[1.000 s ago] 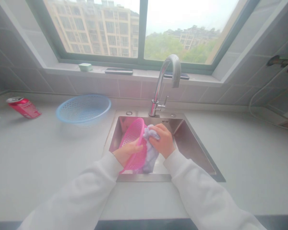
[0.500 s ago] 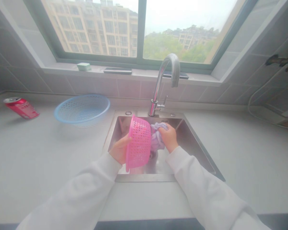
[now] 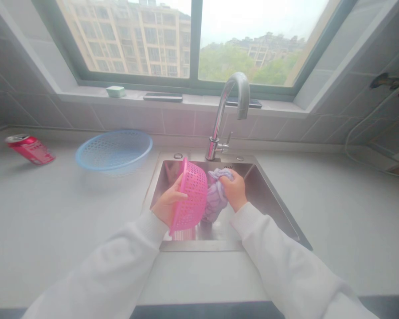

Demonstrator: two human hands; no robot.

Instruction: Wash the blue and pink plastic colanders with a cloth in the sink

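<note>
Over the steel sink (image 3: 202,246), my left hand (image 3: 169,204) grips the rim of a pink perforated plastic basket (image 3: 191,197). The basket stands tilted on its side, with its open face turned toward that hand. My right hand (image 3: 234,190) is closed on a bunched lilac cloth (image 3: 215,198), which hangs down beside the basket. Cloth and basket are very close, possibly touching. White sleeves cover both forearms.
A chrome faucet (image 3: 219,119) rises behind the sink. On the counter at left sit a blue perforated basket (image 3: 113,150) and a red can (image 3: 29,149) lying on its side. A pale green dish (image 3: 115,91) and a dark flat object (image 3: 162,97) rest on the windowsill.
Since a second ago, the pink basket has turned more upright and moved left, off the cloth. The cloth has shifted into a tighter bunch under my right hand.
</note>
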